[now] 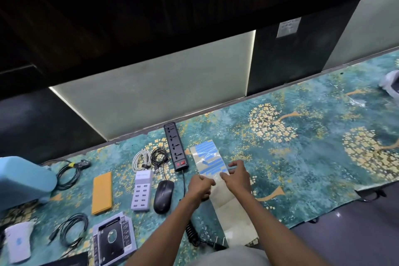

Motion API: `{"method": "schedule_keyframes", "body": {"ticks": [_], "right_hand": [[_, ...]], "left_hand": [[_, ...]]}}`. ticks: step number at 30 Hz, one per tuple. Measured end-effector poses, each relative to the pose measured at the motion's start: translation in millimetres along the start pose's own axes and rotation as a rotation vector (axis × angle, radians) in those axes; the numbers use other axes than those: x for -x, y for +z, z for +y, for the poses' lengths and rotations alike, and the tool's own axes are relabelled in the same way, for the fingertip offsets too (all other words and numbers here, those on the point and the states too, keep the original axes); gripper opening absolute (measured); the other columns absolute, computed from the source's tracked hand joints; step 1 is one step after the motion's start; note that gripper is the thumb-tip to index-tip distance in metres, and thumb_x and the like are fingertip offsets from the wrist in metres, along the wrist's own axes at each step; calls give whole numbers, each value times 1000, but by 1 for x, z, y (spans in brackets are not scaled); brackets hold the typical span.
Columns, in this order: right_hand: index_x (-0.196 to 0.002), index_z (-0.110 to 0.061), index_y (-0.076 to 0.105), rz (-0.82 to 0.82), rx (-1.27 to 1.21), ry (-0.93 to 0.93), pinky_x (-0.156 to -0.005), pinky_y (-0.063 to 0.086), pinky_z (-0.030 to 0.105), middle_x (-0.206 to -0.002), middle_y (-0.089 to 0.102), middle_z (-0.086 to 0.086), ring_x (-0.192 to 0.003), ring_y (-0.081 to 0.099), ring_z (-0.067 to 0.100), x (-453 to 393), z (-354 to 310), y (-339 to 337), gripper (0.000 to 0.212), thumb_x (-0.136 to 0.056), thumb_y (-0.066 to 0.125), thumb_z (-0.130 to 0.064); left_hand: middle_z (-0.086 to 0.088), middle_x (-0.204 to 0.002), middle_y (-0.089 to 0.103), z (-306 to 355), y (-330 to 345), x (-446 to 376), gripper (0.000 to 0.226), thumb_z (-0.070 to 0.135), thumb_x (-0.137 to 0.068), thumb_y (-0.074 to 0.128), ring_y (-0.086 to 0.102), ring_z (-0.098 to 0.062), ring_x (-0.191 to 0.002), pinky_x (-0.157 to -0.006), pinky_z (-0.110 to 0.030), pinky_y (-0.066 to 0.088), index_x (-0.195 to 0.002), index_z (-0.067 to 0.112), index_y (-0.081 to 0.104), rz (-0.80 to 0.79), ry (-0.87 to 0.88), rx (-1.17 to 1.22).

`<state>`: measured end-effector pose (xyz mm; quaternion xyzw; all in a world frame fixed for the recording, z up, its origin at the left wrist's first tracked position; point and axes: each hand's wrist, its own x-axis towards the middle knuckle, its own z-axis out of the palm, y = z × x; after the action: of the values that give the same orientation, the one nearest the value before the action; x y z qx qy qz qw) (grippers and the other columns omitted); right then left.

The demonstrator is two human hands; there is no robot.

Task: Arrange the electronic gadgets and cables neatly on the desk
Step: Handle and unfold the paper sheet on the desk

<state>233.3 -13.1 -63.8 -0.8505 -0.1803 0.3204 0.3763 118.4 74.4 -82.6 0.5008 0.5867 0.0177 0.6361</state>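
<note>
A long clear plastic packet (pixel 212 158) with blue strips inside and a beige backing lies on the teal patterned desk cover (pixel 302 157). My left hand (pixel 199 187) pinches the packet's left edge near its middle. My right hand (pixel 236 177) grips its right edge, fingers curled over it. Left of the packet lie a black power strip (pixel 176 146), a black mouse (pixel 163 195), a grey multi-port USB charger (pixel 142 190), a coiled white cable (pixel 141 157) and a coiled black cable (pixel 159 155).
An orange flat case (pixel 102 192), a black cable coil (pixel 67 174), a pale blue box (pixel 21 179), another black coil (pixel 73 229), a packaged drive caddy (pixel 113 239) and a white device (pixel 18 242) lie at left. A coiled black cord with plug (pixel 195 235) sits near me.
</note>
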Motion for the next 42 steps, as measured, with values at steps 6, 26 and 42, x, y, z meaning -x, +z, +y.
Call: {"method": "schedule_keyframes", "body": {"ticks": [6,26,42], "right_hand": [[-101,-28,62,-48,88,-157,-70,51,34,-87,62,-2,-77,60,22,0,5,-6,24,-84,76,-19],[-102,-13,79,-48,171,-274,-69,42,23,-77,60,-4,-76,59,15,-3,5,-10,24,-79,79,-21],[-81,-24,75,291,-23,-242,-60,49,33,-80,72,-4,-74,65,19,5,0,-13,11,-87,77,-32]], "left_hand": [[-6,-75,33,3,6,5,42,10,-70,74,25,-18,-51,-42,-24,23,-80,18,34,29,51,-170],[-4,-101,53,-3,10,14,63,29,-70,87,55,-27,-86,-74,-40,53,-107,15,38,108,175,-533],[-4,-98,55,-8,13,22,45,21,-74,79,53,-24,-88,-69,-34,40,-103,14,45,159,240,-472]]}}
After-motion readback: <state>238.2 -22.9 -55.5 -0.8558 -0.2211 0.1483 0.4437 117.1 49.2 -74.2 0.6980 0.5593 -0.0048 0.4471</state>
